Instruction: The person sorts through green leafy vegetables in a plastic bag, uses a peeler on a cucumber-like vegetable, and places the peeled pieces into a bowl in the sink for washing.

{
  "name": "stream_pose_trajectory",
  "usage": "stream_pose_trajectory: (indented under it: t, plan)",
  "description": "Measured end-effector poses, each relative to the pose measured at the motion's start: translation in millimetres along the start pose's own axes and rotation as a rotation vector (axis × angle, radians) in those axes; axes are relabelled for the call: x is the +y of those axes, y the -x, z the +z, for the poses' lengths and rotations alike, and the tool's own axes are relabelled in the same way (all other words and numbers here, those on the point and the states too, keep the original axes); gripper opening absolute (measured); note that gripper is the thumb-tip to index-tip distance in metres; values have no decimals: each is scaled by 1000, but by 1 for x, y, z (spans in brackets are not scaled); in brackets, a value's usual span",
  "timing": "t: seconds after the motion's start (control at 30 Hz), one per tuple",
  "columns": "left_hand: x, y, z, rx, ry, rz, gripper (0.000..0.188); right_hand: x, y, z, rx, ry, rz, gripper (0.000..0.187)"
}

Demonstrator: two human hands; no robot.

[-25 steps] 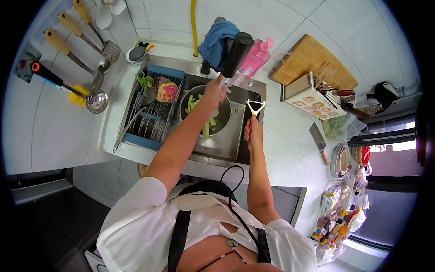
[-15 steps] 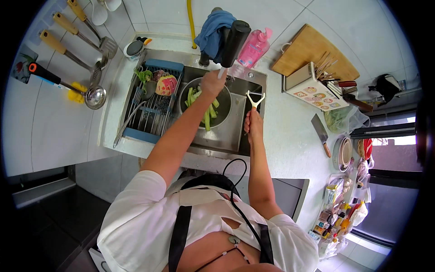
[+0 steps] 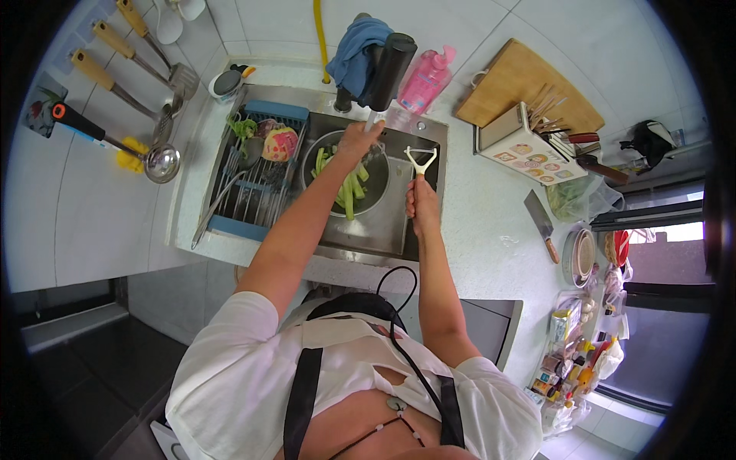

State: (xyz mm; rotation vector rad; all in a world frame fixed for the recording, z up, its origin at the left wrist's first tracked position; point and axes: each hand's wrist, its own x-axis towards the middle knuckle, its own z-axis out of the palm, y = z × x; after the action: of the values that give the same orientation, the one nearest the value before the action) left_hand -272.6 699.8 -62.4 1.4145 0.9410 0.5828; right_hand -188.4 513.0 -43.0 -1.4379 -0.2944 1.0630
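My left hand is under the dark faucet, in the running water at the rim of a steel pot. Its fingers are blurred by the stream, so I cannot make out whether they grip anything. The pot stands in the steel sink and holds cut green vegetable pieces. Closed around the handle of a pale Y-shaped peeler, my right hand is over the sink's right side. The peeler's blade end points away from me.
Left of the pot, a blue-ended dish rack holds a ladle and vegetable pieces. A pink soap bottle and blue cloth are behind the sink. On the right counter are a cleaver, a knife holder and a cutting board.
My right hand has moved slightly left with the peeler, which has turned a little. My left hand stays in the water with a small shift of its fingers.
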Motion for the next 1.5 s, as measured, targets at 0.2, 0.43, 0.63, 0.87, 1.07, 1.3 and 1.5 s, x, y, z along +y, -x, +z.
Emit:
stream_pose_trajectory:
  t: [0.2, 0.43, 0.63, 0.87, 1.07, 1.3, 1.5]
  plan:
    - [31, 13, 13, 341, -425, 77, 52, 1, -1, -6, -16, 12, 2, 33]
    - [13, 11, 8, 312, -440, 205, 37, -5, 5, 7, -77, -58, -40, 36]
    - [-6, 24, -18, 343, -424, 410, 6, -2, -7, 21, -218, -143, -50, 37]
    - [-33, 43, -51, 334, -454, 397, 10, 0, -38, 61, -425, -255, 0, 35]
    - [-40, 60, -74, 362, -405, 288, 11, -6, -54, 94, -522, -246, 82, 44]
    - [-49, 71, -86, 345, -328, 254, 12, -6, -61, 105, -401, -260, 48, 46]
    - [-55, 72, -82, 355, -351, 271, 11, 2, -59, 86, -424, -151, -25, 41]
